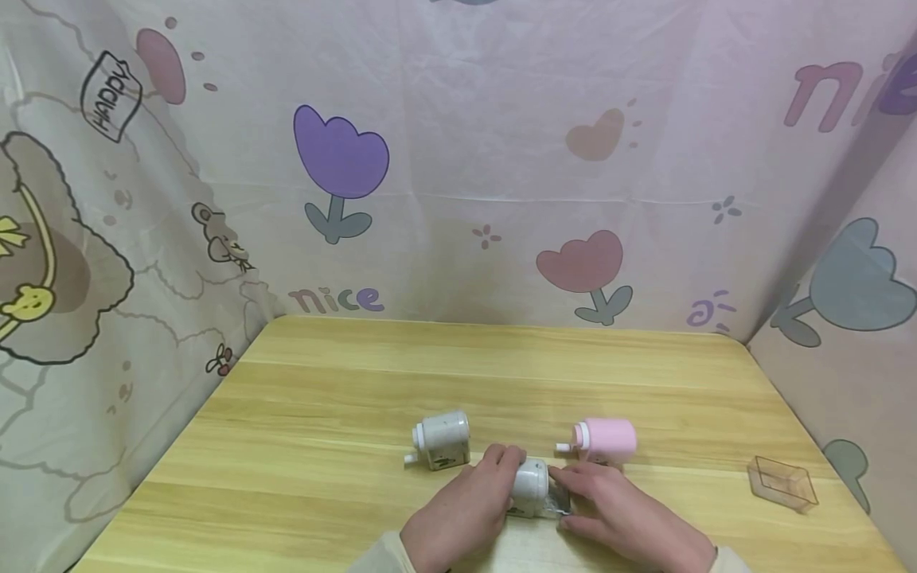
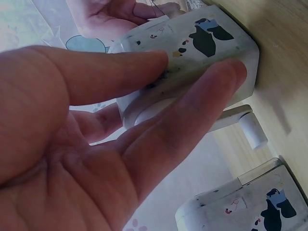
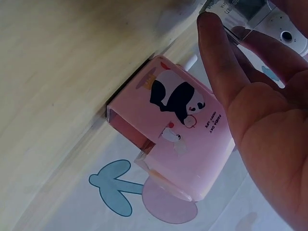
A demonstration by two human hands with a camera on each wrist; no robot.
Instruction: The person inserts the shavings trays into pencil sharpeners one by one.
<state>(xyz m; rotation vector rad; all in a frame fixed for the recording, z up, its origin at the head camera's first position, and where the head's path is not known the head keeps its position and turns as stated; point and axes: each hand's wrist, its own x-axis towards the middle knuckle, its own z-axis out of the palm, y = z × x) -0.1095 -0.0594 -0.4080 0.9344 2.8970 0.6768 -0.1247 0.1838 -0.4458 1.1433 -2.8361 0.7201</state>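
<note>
- White pencil sharpener (image 1: 530, 481) sits on the desk (image 1: 308, 398), between your hands.
- Your left hand (image 1: 469, 501) grips its body, fingers partly spread.
- Your right hand (image 1: 609, 505) pinches a clear drawer (image 1: 557, 499) at its right end; how far in it sits, you cannot tell.
- Beyond, you have another white sharpener (image 1: 446, 439) leftward, a pink sharpener (image 1: 610, 438) rightward.
- An amber tray (image 1: 783, 495) lies farther right.

A white hand-crank pencil sharpener (image 1: 530, 480), printed with dark figures, stands upright toward five o'clock; a clear plastic drawer (image 1: 557, 501) sits at its three o'clock side, seating unclear.
</note>
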